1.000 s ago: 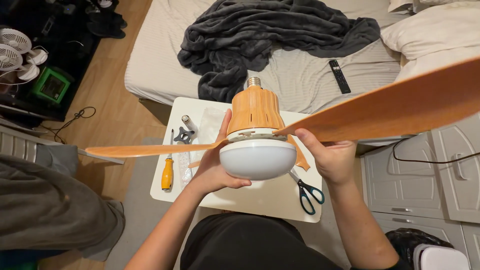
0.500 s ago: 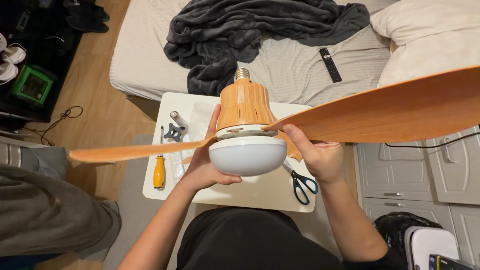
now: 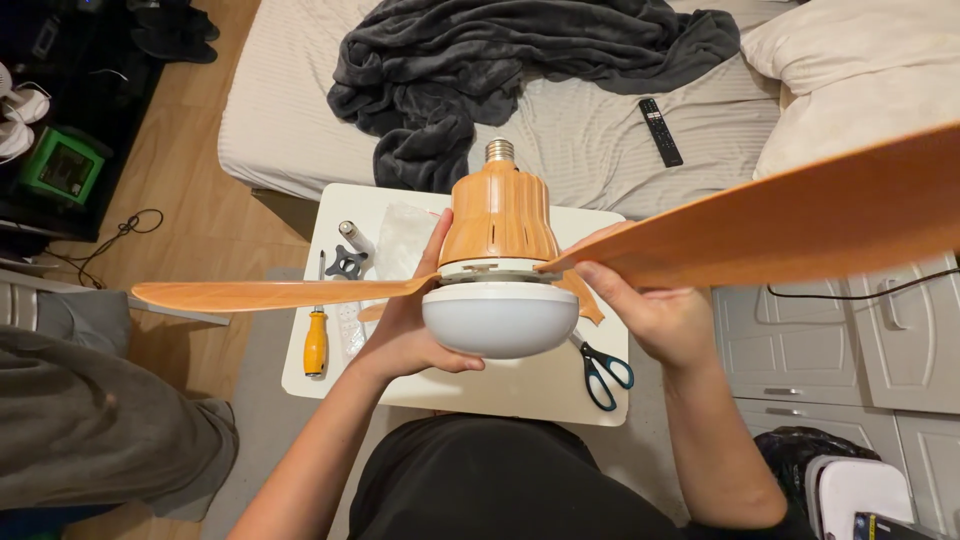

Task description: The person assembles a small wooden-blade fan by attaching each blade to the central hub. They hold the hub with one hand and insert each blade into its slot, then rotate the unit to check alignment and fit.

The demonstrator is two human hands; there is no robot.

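Left hand: my left hand (image 3: 408,325) is clamped on the ceiling fan lamp (image 3: 497,270), palm against the left side of its white dome (image 3: 500,320), fingers running up the wood-coloured housing.
Right hand: my right hand (image 3: 650,310) is closed around the root of the right blade (image 3: 780,215), thumb on top, fingers under it, just beside the dome.
Fan lamp: held up between both hands above the counter (image 3: 520,385), upright, with its screw base (image 3: 499,151) pointing away from me.
Left blade: the left blade (image 3: 270,294) sticks out sideways past my left hand, roughly level.
Third blade: a short piece of orange blade (image 3: 583,298) shows behind the dome, next to my right fingers.
Under my left hand: an orange-handled screwdriver (image 3: 316,335) lies on the counter, with a dark star-shaped knob (image 3: 347,263) and a small metal cylinder (image 3: 354,237) beyond it, and a clear plastic bag (image 3: 400,240) beside them.
Under my right hand: scissors (image 3: 600,372) with teal and black handles lie on the counter.
Beyond both hands: a bed (image 3: 600,150) carries a grey blanket (image 3: 520,60), a black remote (image 3: 660,130) and a pillow (image 3: 850,60).
Right of my right hand: white cabinets (image 3: 850,350).
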